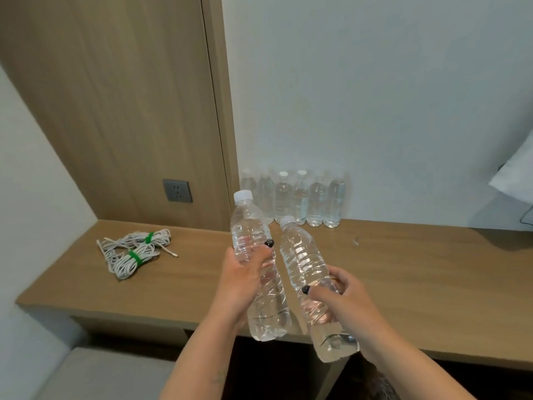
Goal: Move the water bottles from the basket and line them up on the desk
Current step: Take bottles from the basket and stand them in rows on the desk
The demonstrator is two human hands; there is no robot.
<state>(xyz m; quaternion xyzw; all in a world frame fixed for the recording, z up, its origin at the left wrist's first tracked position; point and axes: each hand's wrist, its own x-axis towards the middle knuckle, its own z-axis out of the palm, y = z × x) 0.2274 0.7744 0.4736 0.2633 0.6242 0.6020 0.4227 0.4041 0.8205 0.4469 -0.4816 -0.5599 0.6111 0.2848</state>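
Note:
My left hand grips a clear water bottle with a white cap around its middle, holding it above the desk's front edge. My right hand grips a second clear bottle the same way, just to the right of the first. Both bottles tilt with caps pointing up and away. Several more water bottles stand upright in a row against the white wall at the back of the wooden desk. The basket is out of view.
Two bundles of white cord tied with green bands lie on the desk's left part. A grey wall socket sits on the wooden panel behind. A white pillow shows at the right edge.

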